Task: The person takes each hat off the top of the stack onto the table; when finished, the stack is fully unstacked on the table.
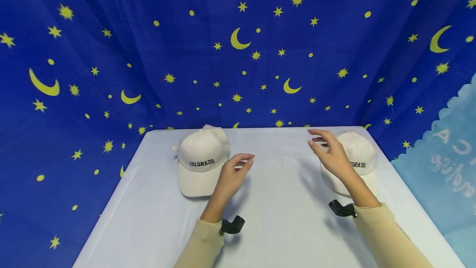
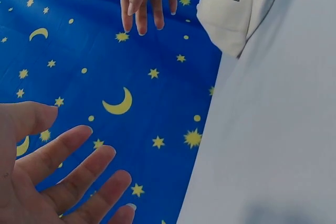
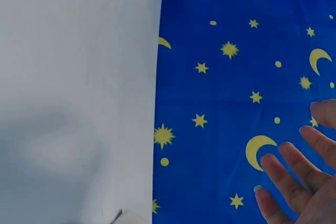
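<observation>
The left hand (image 1: 231,173) and right hand (image 1: 333,158) are held loosely spread; a white cap (image 1: 202,152) is seen beside the left, another cap (image 1: 360,147) partly covered by the right.

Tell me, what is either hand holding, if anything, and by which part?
Nothing is held: the left hand and right hand are both empty, above the white tabletop.

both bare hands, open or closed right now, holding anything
Bare left hand: open, fingers relaxed, holding nothing.
Bare right hand: open, fingers relaxed, holding nothing.
</observation>
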